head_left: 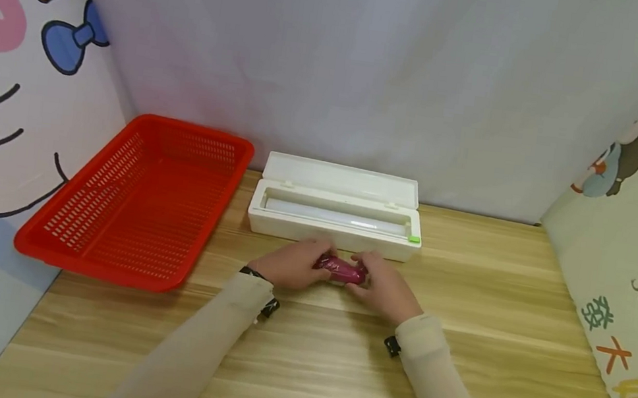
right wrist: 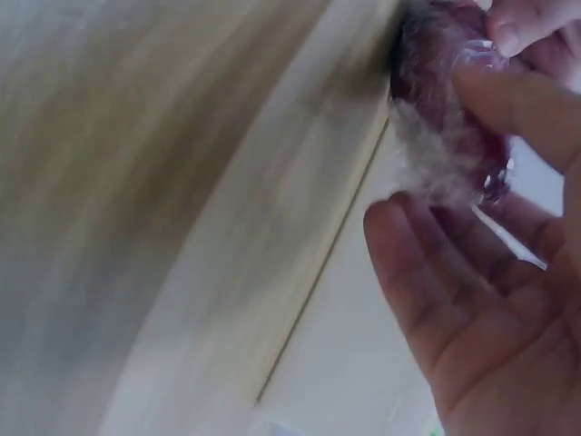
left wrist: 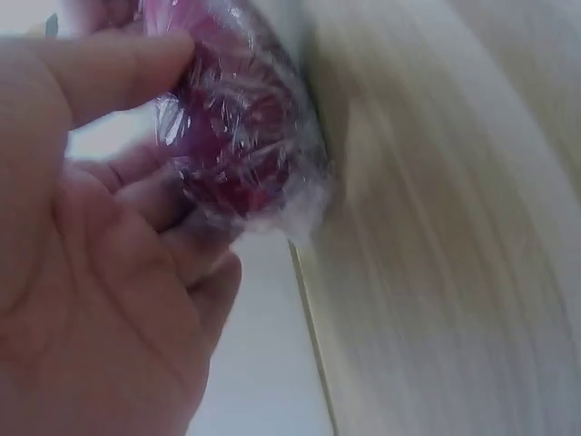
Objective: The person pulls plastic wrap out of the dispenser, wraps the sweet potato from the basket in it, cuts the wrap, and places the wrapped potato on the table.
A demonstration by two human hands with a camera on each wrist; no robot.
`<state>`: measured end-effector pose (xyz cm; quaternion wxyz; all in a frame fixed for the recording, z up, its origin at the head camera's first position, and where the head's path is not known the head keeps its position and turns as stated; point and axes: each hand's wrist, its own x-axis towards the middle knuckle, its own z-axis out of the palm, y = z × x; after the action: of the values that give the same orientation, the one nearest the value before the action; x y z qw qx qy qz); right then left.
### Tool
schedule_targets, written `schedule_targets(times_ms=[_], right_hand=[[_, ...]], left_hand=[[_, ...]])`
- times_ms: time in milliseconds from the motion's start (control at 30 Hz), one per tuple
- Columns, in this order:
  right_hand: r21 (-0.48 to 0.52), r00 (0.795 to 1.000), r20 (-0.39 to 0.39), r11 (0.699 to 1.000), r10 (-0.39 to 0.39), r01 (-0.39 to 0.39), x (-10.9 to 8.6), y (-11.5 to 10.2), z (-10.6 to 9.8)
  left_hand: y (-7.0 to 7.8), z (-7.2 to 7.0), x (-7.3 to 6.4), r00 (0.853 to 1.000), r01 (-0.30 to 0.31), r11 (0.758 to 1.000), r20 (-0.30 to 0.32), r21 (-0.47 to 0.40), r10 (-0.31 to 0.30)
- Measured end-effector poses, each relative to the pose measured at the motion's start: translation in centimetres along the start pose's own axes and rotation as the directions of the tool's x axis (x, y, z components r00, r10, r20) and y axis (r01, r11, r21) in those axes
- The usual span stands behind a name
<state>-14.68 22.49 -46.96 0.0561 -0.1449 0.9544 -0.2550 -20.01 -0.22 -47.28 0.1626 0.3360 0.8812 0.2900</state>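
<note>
A purple-red oblong item (head_left: pixel 341 270), rounded at its ends, is wrapped in crinkled clear cling film; the film hides what kind of thing it is. My left hand (head_left: pixel 291 265) holds its left end, the thumb pressing on the near side in the left wrist view. At the other end my right hand (head_left: pixel 388 292) grips it between thumb and fingers. Loose film (right wrist: pixel 427 168) bunches around that end in the right wrist view. Just behind the hands stands a white cling film dispenser (head_left: pixel 332 236), its lid (head_left: pixel 340 180) raised and a film roll (head_left: pixel 337 217) inside.
A red plastic basket (head_left: pixel 101 270) with slotted sides stands at the left of the wooden table (head_left: pixel 494 327). On the dispenser's right end sits a green slider (head_left: pixel 413 239). A pale wall (head_left: pixel 371 66) rises behind, with printed panels at both sides.
</note>
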Motion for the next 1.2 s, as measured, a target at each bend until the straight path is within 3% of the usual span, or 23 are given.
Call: schedule_targets(times_ms=[100,200,267,333,433,500,533,600,700,867,933,1033,1133,1200], right_hand=[[0.004,0.998,0.03,0.999,-0.048,0.048,0.2,0.0,0.1],[0.05,0.993,0.065,0.994,-0.101,0.098,0.5,0.5,-0.1],[0.115,0.99,0.103,0.99,-0.099,0.087,0.6,1.2,-0.4],[0.255,0.984,0.168,0.967,-0.059,0.014,0.6,2.1,-0.7],[0.437,0.96,0.28,0.888,0.02,-0.146,0.6,3.1,-1.3],[0.506,0.936,0.346,0.828,0.06,-0.24,0.5,3.4,-1.6],[0.508,0.929,0.363,0.822,0.066,-0.257,0.5,3.3,-1.8],[0.488,0.92,0.384,0.829,0.076,-0.273,0.5,3.3,-1.9],[0.452,0.922,0.372,0.847,0.107,-0.281,0.5,3.1,-1.7],[0.415,0.932,0.325,0.861,0.16,-0.292,0.8,2.7,-1.1],[0.413,0.94,0.29,0.862,0.18,-0.293,1.0,2.6,-0.9],[0.381,0.96,0.196,0.886,0.201,-0.263,1.0,2.6,-0.5],[0.334,0.977,0.097,0.919,0.189,-0.211,0.9,2.7,-0.1],[0.331,0.982,0.055,0.925,0.18,-0.187,0.9,2.7,0.0]], left_hand=[[-0.1,-0.3,0.0,0.999,-0.008,0.999,0.032,-0.039,0.01],[-0.3,-0.1,-0.1,1.0,-0.019,0.999,0.017,-0.041,0.02],[-0.6,0.1,-0.3,1.0,-0.024,0.999,0.004,-0.034,0.024],[-0.9,0.3,-0.6,0.999,-0.041,0.999,-0.021,-0.021,0.041],[-0.9,0.2,-1.0,0.995,-0.08,0.996,-0.06,-0.026,0.079],[-0.7,0.1,-1.2,0.99,-0.116,0.993,-0.088,-0.013,0.114],[-0.6,0.1,-1.2,0.987,-0.131,0.991,-0.097,0.002,0.131],[-0.4,0.3,-1.2,0.984,-0.143,0.989,-0.105,0.038,0.146],[-0.1,0.8,-1.1,0.982,-0.14,0.986,-0.115,0.088,0.15],[0.8,1.4,-0.7,0.989,-0.071,0.99,-0.123,0.124,0.087],[1.0,1.6,-0.5,0.988,-0.051,0.987,-0.138,0.152,0.072],[1.0,1.9,-0.3,0.98,-0.036,0.979,-0.185,0.202,0.074],[0.9,2.1,-0.3,0.971,-0.021,0.973,-0.226,0.231,0.075],[0.8,2.2,-0.4,0.969,-0.008,0.972,-0.24,0.233,0.065]])
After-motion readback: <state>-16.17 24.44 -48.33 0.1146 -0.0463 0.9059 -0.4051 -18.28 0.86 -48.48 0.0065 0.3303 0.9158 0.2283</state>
